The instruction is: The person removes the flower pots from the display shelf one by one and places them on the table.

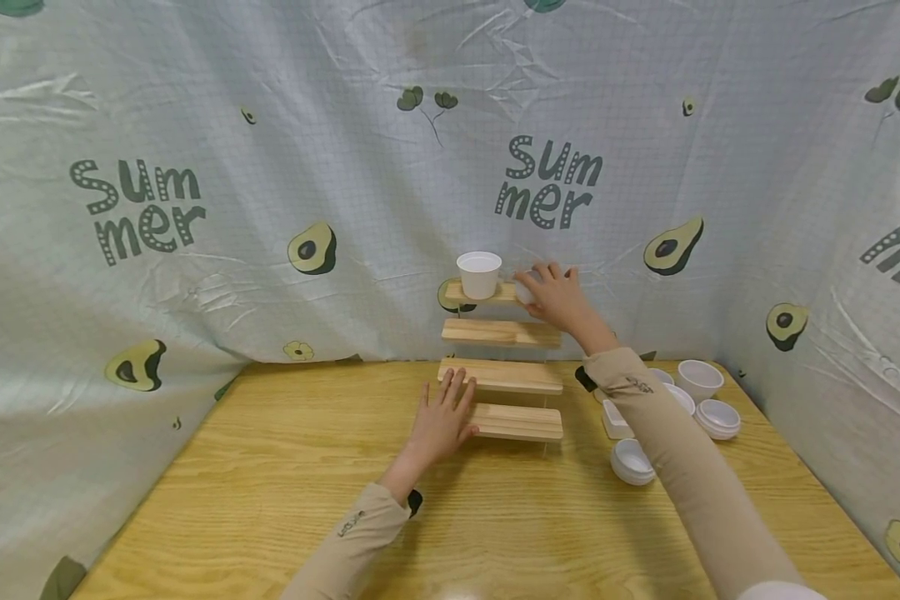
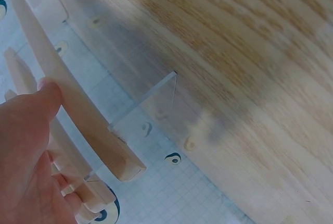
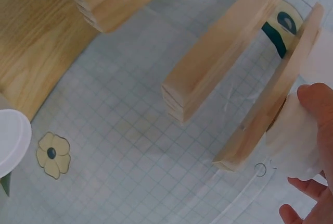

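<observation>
A wooden four-tier display stand [image 1: 501, 375] rises at the back of the table, its lowest step [image 2: 78, 94] nearest me. At the top step's right end, my right hand [image 1: 558, 298] holds a small white cup [image 3: 291, 140] between thumb and fingers. The cup's base is right at the wooden board, and much of it is hidden by the hand in the head view. To its left stands a larger white cup [image 1: 479, 277], upright. My left hand [image 1: 441, 421] rests with spread fingers against the left ends of the lower steps, its thumb touching the lowest step's edge.
On the right side of the table sit several white containers, among them a deep bowl [image 1: 699, 381], a low round bowl [image 1: 632, 462] and a lidded-looking round one [image 1: 717, 418]. The right sleeve partly covers them. A patterned curtain [image 1: 390, 183] hangs close behind the stand.
</observation>
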Demonstrator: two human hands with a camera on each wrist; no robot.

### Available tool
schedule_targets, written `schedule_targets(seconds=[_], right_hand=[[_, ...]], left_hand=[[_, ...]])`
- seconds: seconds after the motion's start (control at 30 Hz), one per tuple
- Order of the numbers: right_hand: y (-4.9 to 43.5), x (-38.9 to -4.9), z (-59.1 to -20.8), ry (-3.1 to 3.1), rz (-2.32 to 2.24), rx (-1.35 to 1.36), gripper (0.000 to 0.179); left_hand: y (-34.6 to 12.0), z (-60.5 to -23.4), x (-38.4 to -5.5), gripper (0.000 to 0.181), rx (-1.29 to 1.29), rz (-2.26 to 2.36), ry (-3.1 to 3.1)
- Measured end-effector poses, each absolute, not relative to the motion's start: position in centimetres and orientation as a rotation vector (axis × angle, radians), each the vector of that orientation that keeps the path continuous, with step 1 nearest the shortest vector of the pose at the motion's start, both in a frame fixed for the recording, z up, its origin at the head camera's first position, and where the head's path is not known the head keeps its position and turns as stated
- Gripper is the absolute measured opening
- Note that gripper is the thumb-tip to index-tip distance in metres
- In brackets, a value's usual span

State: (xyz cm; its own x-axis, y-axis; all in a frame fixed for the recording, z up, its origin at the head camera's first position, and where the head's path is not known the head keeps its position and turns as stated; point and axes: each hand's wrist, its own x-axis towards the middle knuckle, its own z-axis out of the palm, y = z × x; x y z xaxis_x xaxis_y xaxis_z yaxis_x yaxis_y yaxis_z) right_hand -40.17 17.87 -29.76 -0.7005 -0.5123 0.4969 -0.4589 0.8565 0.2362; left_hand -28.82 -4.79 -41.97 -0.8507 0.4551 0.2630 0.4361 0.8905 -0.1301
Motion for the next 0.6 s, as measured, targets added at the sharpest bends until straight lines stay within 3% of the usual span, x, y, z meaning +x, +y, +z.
schedule_targets(seconds=[0.6], right_hand=[[18.1,-38.1,-30.8,-2.332,-0.115,0.804,0.05]], left_hand=[[-4.7,-42.1,-28.9,0.071,-0.666,0.117,-2.752]])
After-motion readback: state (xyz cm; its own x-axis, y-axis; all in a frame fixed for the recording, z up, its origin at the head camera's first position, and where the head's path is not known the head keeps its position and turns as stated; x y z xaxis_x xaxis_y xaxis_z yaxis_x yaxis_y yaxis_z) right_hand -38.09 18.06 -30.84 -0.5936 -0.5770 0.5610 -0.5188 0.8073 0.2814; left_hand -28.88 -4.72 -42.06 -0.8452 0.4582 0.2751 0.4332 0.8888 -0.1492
